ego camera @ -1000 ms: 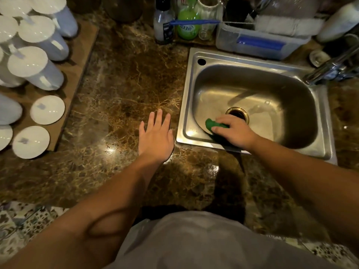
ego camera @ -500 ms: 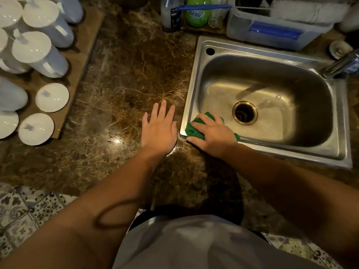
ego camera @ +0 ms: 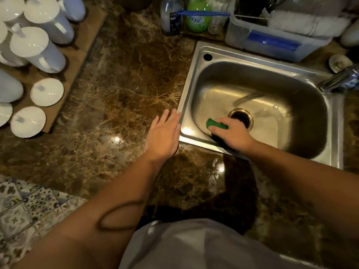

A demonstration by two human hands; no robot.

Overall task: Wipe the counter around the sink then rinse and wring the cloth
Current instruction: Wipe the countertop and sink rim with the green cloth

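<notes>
Two bare hands are at work: the right hand (ego camera: 232, 133) is closed over a small bunched green cloth (ego camera: 214, 124), pressing it against the near inner wall of the stainless-steel sink (ego camera: 189, 86), just left of the brass-ringed drain (ego camera: 240, 116). The left hand (ego camera: 164, 135) lies flat with its fingers spread on the dark brown marbled stone bench (ego camera: 120, 90), its fingertips touching the sink's left rim.

That cloth looks soft, light and limp, likely damp, so it should fold and squash readily. Gathering it into the palm with all fingers wrapped round looks like the surest hold, and both hands gripping its ends would suit wringing. Wet steel may let it slide.

No standing water shows in the basin, and the chrome tap (ego camera: 340, 78) at the right shows no stream. Behind the sink, a clear plastic tub (ego camera: 272, 42) holds a white bottle brush (ego camera: 303, 24), and a green soap bottle (ego camera: 197, 18) stands next to a dark bottle (ego camera: 171, 18). White lidded jugs (ego camera: 38, 49) crowd a wooden board (ego camera: 81, 45) at the left, contents hidden.
</notes>
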